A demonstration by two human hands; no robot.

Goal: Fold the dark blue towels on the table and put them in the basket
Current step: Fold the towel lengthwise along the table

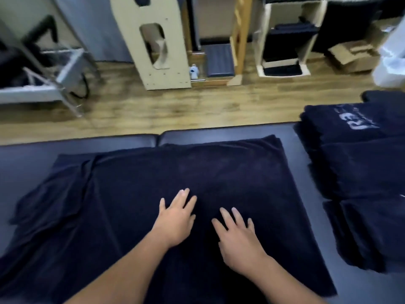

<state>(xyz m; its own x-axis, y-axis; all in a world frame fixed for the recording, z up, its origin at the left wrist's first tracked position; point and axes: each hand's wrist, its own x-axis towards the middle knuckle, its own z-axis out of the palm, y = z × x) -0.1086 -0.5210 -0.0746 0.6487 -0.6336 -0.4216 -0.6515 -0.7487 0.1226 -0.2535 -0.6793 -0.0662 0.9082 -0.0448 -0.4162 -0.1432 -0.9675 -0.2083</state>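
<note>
On the dark padded bench we see one dark blue terry towel spread out, only partly folded, its left side rumpled. Our left hand and right hand rest flat on it, fingers straight, gripping nothing. Folded dark blue towels lie stacked to the right. No basket shows, so we judge most work remains.

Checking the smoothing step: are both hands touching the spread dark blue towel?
Touching. The head view shows the left hand and right hand lying flat, fingers straight, on the spread towel, with no gap visible beneath them.
</note>
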